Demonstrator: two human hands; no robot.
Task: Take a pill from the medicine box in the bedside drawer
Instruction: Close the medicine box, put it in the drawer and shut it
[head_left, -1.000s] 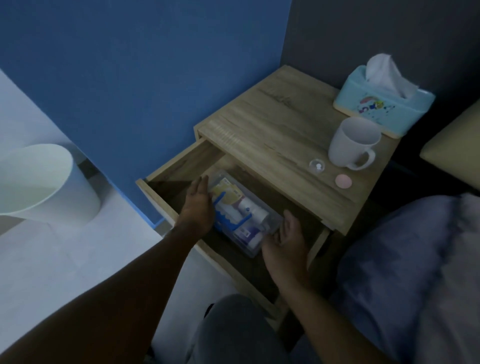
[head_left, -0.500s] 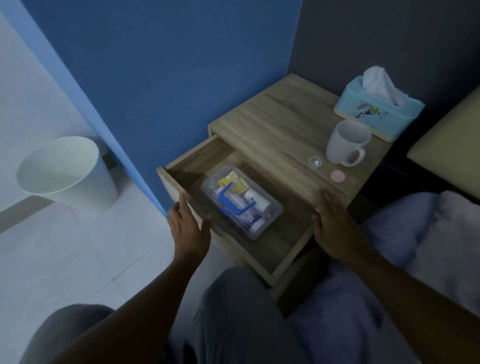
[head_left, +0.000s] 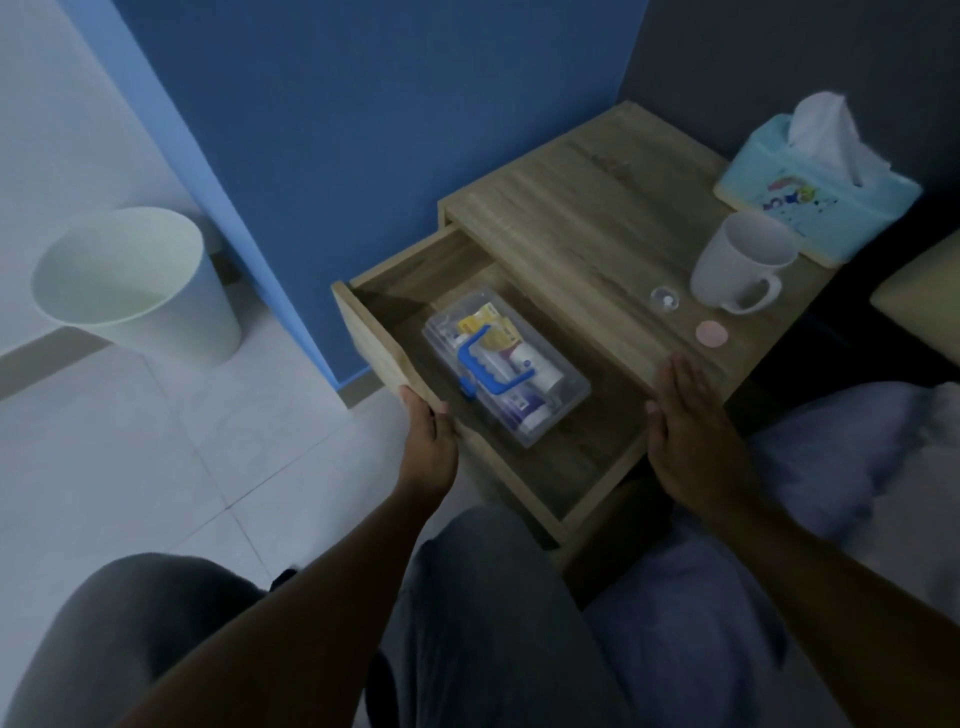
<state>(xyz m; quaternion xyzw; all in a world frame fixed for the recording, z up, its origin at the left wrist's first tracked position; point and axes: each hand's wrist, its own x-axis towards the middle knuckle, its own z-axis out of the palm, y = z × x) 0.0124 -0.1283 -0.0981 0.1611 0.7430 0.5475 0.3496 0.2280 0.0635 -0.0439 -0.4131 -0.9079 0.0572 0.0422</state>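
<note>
A round, smooth white bin (head_left: 130, 280) stands on the pale tiled floor (head_left: 130, 467) at the far left, well apart from the bedside table, with bare tiles between them. A blue wall panel (head_left: 363, 130) runs down behind the table's left side.

The drawer (head_left: 571, 467) is pulled out toward the person, its wood-grain front board along the left and near edge. The left hand (head_left: 428, 436) grips that front edge near its left corner, fingers curled over the top of the board and thumb on the inner side. Inside the drawer, the medicine box (head_left: 506, 366) lies flat and slanted, closer to the left wall than the right: a clear plastic rectangle with rounded corners, its lid on, a blue handle (head_left: 488, 366) folded across the top, and yellow, white and purple packets showing through. Bare drawer bottom lies open to its right and toward the near edge.

The right hand (head_left: 685, 415) is flat and open, fingers together, holding nothing, over the drawer's right side by the near edge of the tabletop (head_left: 571, 223); whether it touches the wood I cannot tell.

Near the tabletop's right front corner lie a small clear round piece (head_left: 665, 300) and a flat pink disc (head_left: 711, 334), just apart. Behind them stands a glossy white mug (head_left: 743, 270), touching or almost touching a pale blue tissue box (head_left: 815, 197) with a white tissue sticking up.
</note>
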